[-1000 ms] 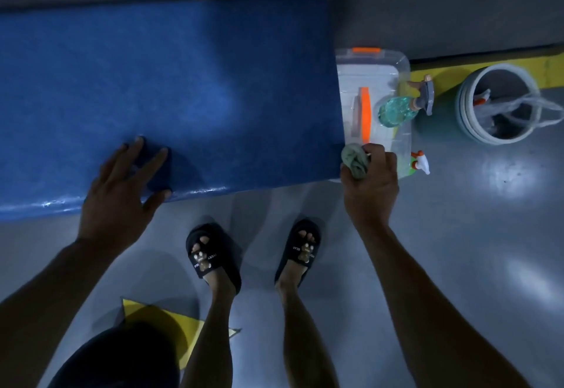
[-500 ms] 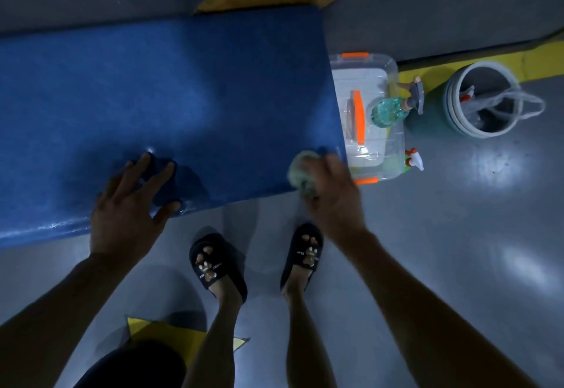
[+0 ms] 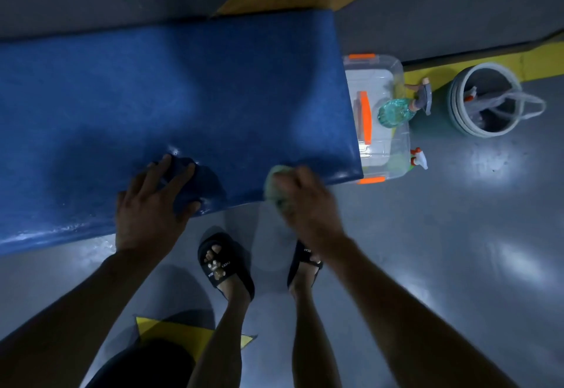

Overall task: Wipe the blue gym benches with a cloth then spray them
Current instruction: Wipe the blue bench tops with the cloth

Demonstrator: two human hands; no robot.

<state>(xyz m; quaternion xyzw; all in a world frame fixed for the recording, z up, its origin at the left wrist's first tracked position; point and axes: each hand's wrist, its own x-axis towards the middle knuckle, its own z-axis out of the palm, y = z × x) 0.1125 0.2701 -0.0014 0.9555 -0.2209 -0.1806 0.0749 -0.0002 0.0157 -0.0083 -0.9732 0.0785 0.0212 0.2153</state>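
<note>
Nearest, two feet in black slides (image 3: 225, 267) stand on the grey floor. Just beyond, the left hand (image 3: 149, 201) lies flat with fingers spread on the blue gym bench (image 3: 171, 97); the right hand (image 3: 305, 201) grips a bunched green cloth (image 3: 276, 187) at the bench's near edge. Farther right, a teal spray bottle (image 3: 396, 111) lies on a clear storage box (image 3: 374, 82), beside a bucket (image 3: 485, 100).

Left hand (image 3: 149, 204) flat on blue bench (image 3: 183, 97) near edge, fingers (image 3: 180, 174) spread. Right hand (image 3: 305, 201) grips greenish cloth (image 3: 276, 186) at near edge, blurred. Right of bench: clear lidded box (image 3: 375, 82) with teal spray bottle (image 3: 393, 111) on top, grey bucket (image 3: 482, 100) further right.
</note>
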